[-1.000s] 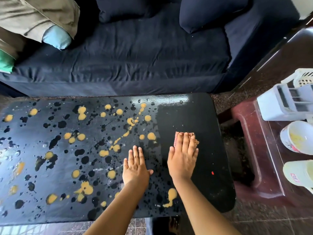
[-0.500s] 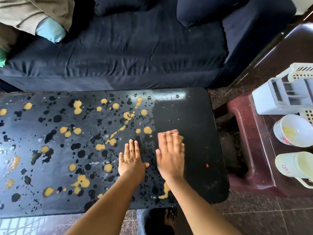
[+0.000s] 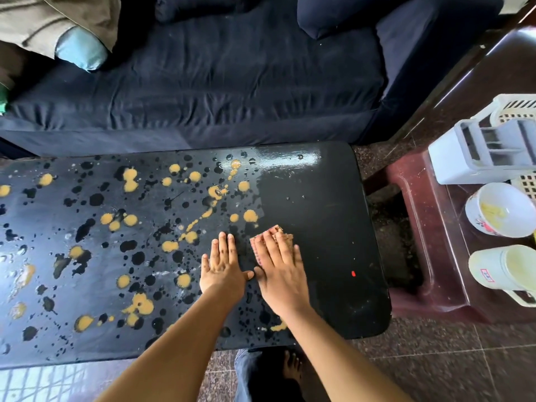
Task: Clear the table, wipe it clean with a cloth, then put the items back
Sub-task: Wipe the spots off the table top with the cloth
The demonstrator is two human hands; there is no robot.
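Observation:
A low black table point(image 3: 333, 204) is spattered with yellow and dark blotches over its left and middle; its right part is plain and glossy. My right hand point(image 3: 280, 271) presses flat on a small pinkish cloth point(image 3: 256, 246) at the border between the spattered and plain areas, fingers straight. Only the cloth's left and far edges show past my fingers. My left hand point(image 3: 222, 269) rests flat on the table just left of it, thumb almost touching my right hand.
A dark blue sofa point(image 3: 217, 76) runs along the table's far side. To the right, a maroon stool point(image 3: 429, 256) carries a white bowl point(image 3: 501, 210), a pale mug point(image 3: 504, 268) and a grey plastic rack point(image 3: 481, 152). My bare foot point(image 3: 291, 365) shows below the near edge.
My right hand slid the cloth left about half a second ago and now sits slightly toward the near edge. My left hand has stayed flat in the same spot.

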